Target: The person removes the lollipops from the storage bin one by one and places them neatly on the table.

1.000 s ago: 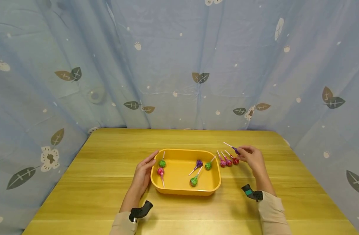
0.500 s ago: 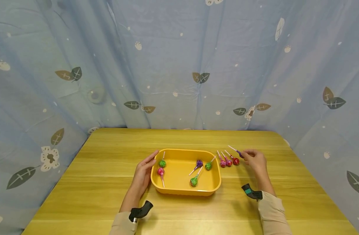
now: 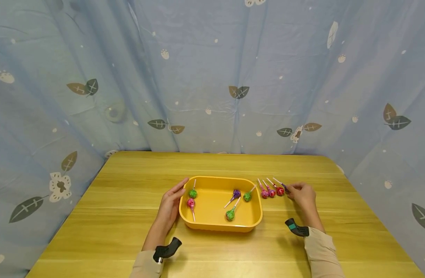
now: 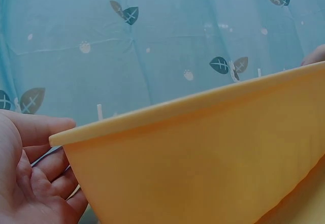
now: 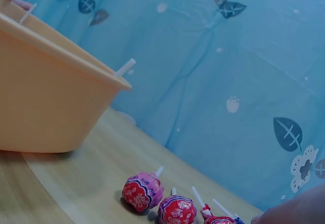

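- The right hand (image 3: 303, 195) was low over the table (image 3: 129, 200), between the tray and the table's right edge, with thumb and fingers clamped on the head end of a dark purple lollipop (image 3: 284, 187).
- That purple lollipop was the right end of a row outside the tray's right edge, its white stick angled toward the table's far left corner.
- To its left in the row lay a red lollipop (image 3: 280, 191), then an inner pink lollipop (image 5: 177, 211), then an outer pink lollipop (image 5: 143, 191) nearest the tray.
- Both pink wrappers carried a red label with a dark scalloped border and pale lettering, too small and blurred to read.
- The left hand (image 3: 170, 202) rested against the left edge of the yellow tray (image 3: 219, 227), its forefinger extended to the rim, the other fingers loosely bent along the outer wall.
- In the tray's far left corner sat a green lollipop (image 3: 193, 194), with a crimson-pink lollipop (image 3: 191, 203) just in front.
- Toward the tray's right edge lay a violet lollipop (image 3: 236, 194), a second green lollipop (image 3: 247, 197) with its stick jutting over the far right corner, and a third green lollipop (image 3: 230, 214) nearer the front edge.
- Beyond the table's far edge hung a blue curtain (image 3: 198, 69) printed with leaves and paw marks.
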The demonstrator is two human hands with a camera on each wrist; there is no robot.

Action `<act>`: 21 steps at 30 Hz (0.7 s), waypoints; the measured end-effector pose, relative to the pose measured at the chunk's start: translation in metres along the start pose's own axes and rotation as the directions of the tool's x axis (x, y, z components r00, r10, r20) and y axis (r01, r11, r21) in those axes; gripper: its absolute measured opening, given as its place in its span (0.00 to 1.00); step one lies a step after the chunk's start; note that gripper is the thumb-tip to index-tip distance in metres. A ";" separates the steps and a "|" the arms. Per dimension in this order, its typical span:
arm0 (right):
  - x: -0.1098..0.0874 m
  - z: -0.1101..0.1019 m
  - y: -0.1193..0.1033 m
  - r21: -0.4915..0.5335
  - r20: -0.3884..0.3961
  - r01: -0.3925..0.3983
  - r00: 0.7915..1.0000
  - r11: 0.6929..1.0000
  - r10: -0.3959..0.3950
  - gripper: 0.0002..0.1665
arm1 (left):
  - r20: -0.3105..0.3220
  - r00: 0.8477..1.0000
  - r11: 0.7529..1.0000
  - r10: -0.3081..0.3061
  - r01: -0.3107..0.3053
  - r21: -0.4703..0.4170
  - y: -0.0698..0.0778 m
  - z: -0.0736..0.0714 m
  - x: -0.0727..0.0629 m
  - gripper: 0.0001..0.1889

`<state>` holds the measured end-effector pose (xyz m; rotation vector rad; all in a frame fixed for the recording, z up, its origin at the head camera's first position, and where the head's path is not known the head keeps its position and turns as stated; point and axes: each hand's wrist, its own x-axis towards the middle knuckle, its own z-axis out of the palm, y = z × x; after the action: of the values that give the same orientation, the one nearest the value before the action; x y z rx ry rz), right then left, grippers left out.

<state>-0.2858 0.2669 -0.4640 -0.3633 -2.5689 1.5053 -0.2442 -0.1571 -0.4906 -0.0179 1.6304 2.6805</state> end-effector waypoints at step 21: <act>-0.002 0.007 0.003 -0.081 -0.031 0.043 0.998 0.996 -0.045 0.18 | 0.005 1.000 1.000 0.011 -0.011 0.007 0.000 0.000 0.000 0.23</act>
<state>-0.2856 0.2621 -0.4696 -0.3355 -2.5998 1.3734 -0.2446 -0.1568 -0.4905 -0.0026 1.6427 2.6805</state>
